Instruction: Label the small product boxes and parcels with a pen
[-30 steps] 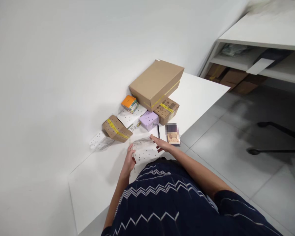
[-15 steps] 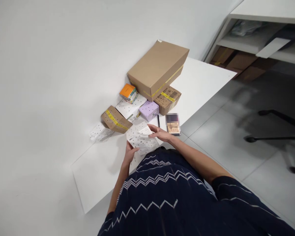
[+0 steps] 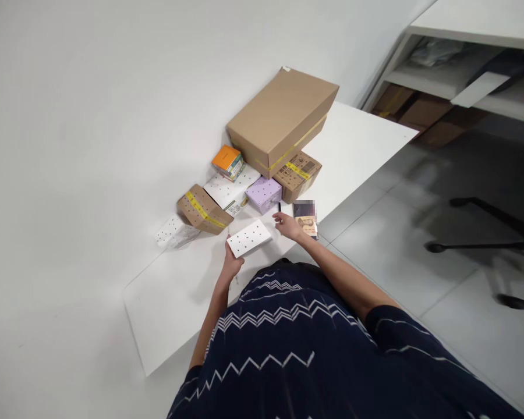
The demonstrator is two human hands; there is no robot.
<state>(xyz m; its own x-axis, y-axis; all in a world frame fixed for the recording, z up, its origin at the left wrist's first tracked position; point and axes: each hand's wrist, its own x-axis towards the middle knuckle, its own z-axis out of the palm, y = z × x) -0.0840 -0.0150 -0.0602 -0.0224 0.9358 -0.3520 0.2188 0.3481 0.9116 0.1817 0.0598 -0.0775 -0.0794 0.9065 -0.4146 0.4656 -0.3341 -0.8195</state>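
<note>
My left hand (image 3: 233, 263) grips a white box (image 3: 250, 238) with small dark dots by its left end, above the table's front edge. The box's plain dotted face is turned up, and my left fingers are partly hidden beneath it. Just right of the box, my right hand (image 3: 289, 226) has its fingers closed at the lower end of a black pen (image 3: 279, 207). Only the pen's upper part shows. Beside that hand lies a dark flat item (image 3: 305, 208) with a picture on it, partly blurred out.
Behind my hands on the white table (image 3: 170, 314) stand a lilac box (image 3: 264, 194), an orange-topped box (image 3: 227, 160), brown taped boxes (image 3: 205, 209) and a large carton (image 3: 283, 113). Crumpled dotted wrapping (image 3: 174, 231) lies left. A chair base (image 3: 475, 246) stands on the floor right.
The white box has been turned over, hiding its labelled side. My right hand has let go of it and moved to the pen; my left hand keeps hold.
</note>
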